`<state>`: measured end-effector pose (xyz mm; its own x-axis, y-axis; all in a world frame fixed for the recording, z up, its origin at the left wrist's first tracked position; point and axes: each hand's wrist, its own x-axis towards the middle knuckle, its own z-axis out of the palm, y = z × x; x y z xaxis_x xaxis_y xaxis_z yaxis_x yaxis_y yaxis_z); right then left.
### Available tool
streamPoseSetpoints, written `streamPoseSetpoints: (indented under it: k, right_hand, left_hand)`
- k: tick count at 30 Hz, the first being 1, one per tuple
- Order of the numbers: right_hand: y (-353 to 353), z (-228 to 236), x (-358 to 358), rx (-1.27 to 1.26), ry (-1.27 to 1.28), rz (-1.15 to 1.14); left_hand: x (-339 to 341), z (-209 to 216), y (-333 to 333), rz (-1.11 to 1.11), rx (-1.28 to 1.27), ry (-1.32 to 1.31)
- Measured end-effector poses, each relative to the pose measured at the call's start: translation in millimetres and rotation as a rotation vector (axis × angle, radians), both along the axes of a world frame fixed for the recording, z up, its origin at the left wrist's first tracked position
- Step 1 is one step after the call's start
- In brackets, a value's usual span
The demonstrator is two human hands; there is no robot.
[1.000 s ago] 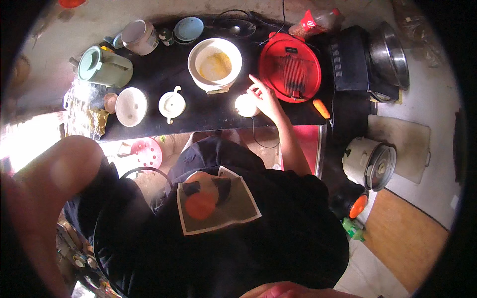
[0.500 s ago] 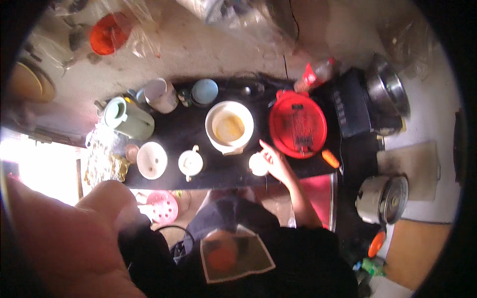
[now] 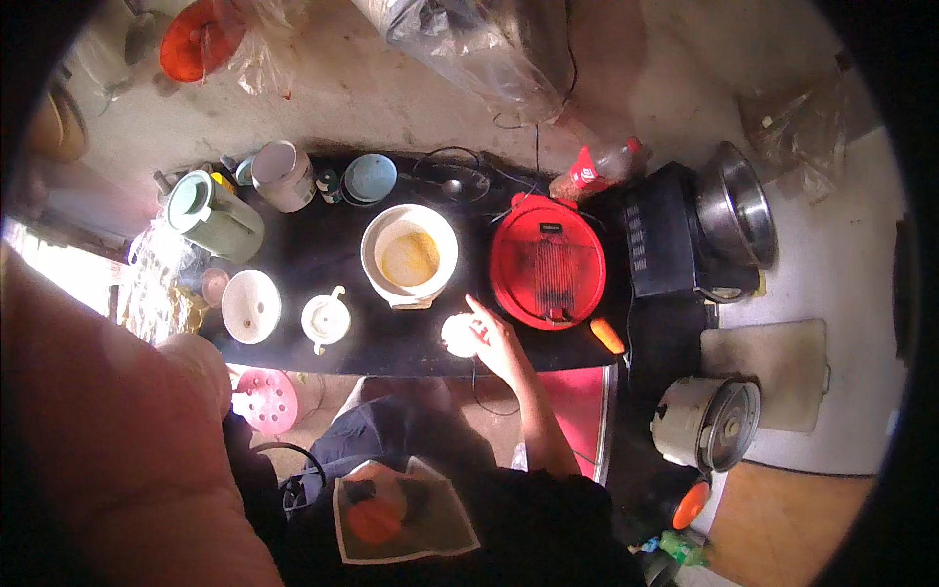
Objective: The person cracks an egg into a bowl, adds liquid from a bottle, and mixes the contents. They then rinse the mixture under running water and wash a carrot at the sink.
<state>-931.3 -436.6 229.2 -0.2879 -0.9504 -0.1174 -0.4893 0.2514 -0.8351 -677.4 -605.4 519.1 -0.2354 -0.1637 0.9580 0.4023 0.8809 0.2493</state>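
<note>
My right hand (image 3: pixel 496 344) rests at the near edge of the black table, its fingers on a small white round piece (image 3: pixel 456 336) and its index finger stretched forward. Glare hides that piece's details. Just beyond stands a white pot (image 3: pixel 370 256) with yellowish residue inside. To the left are a small white piece with two side handles (image 3: pixel 326 319) and a white bowl with holes in its bottom (image 3: pixel 250 290). A red round appliance (image 3: pixel 548 235) lies to the right. My left arm (image 3: pixel 108 421) is bent up close to the camera and fills the left side; its fingers do not show.
A pale green jug (image 3: pixel 227 227), a whitish container (image 3: pixel 283 177) and blue bowls (image 3: pixel 371 178) line the back left. An orange-handled object (image 3: pixel 607 336) lies right of the red appliance. Farther right are a black appliance (image 3: pixel 665 235), a steel bowl (image 3: pixel 732 205) and a lidded cooker (image 3: pixel 682 419).
The view has shifted, so the table and its things appear farther left. My right hand stays on the small white round piece. My left arm remains raised.
</note>
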Motion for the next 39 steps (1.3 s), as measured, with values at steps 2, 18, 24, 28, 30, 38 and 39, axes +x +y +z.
streamPoseSetpoints:
  k: [2,18,24,28,30,38,39]
  right_hand:
    - [-1.5,1.3,-0.4,0.024,0.006,-0.007]
    - [-16.2,5.3,6.3,-0.162,-0.033,0.009]
    - [-21.9,18.9,9.5,-0.217,0.060,0.099]
    - [-16.7,44.7,5.3,-0.246,0.037,0.189]
    - [-14.2,61.6,2.0,-0.282,0.091,0.195]
    - [9.2,166.4,-10.3,-0.223,0.159,0.136]
    - [13.8,186.6,-14.9,-0.267,0.196,0.135]
  left_hand:
    - [-3.3,3.5,0.9,-0.004,0.008,-0.015]
    - [-8.3,21.9,-7.2,-0.036,0.022,-0.065]
    - [-7.4,22.2,-9.0,-0.055,0.023,-0.066]
    - [-7.2,22.8,-7.5,-0.053,0.037,-0.093]
    - [-7.5,24.1,-6.9,-0.056,0.043,-0.106]
    - [-8.9,29.2,-6.5,-0.073,0.062,-0.129]
    - [-9.0,29.1,-7.0,-0.075,0.064,-0.127]
